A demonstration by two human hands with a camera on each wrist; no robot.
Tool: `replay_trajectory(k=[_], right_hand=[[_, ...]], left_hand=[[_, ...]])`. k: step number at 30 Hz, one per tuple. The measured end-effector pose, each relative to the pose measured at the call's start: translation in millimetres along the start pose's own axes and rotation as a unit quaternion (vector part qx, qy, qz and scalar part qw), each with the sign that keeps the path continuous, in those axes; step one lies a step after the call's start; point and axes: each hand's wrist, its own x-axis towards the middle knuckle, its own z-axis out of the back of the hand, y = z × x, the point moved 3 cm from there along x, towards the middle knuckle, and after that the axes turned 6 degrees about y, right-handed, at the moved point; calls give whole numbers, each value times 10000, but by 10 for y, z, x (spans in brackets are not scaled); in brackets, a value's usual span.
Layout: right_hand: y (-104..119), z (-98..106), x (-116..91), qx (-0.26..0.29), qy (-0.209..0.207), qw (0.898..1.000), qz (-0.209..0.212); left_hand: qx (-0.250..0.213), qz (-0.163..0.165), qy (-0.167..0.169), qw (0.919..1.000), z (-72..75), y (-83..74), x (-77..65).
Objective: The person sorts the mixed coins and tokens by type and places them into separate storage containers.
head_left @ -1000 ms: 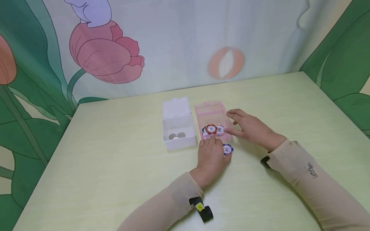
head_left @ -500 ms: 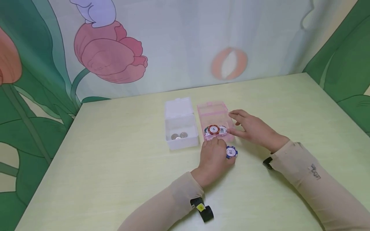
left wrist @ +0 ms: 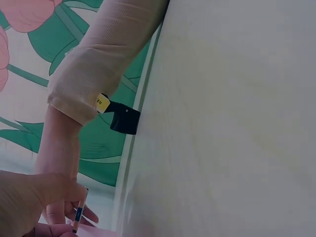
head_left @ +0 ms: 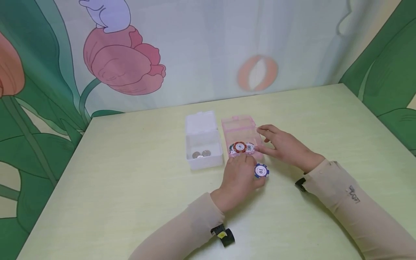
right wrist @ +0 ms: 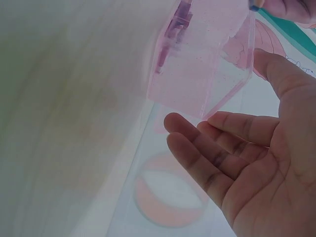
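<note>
In the head view, a blue-and-white poker chip marked 10 is pinched by my left hand just in front of the pink box. Its thin edge shows between thumb and fingers in the left wrist view. The clear pink box lies open, lid folded back. Several poker chips, a red one marked 5 and a white one marked 100 among them, lie inside at the near end. My right hand touches the box's right side with thumb and fingertips, fingers loosely extended, as the right wrist view shows.
Just left of the pink box stands a white plastic box with its lid folded back. A few silver coins lie in it. Both rest on a pale table backed by a printed curtain.
The blue chip has shifted slightly right with my left hand, and more of its face shows. My right hand stays at the box's side. The camera view has shifted a little.
</note>
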Motion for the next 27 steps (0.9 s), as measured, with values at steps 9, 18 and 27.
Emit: replay_trajectory(k=[9,18,27], right_hand=[[-3,-4,19,-35,31,10000,-42],[-2,-3,23,-41,29,10000,-33],[-20,-14,21,12,29,10000,20]], left_hand=[[438,-207,-32,9988,141,97,-23],[800,-446,-637,9938,248,236,-39],[1119,-651,-1228,9839,357,367,-24]])
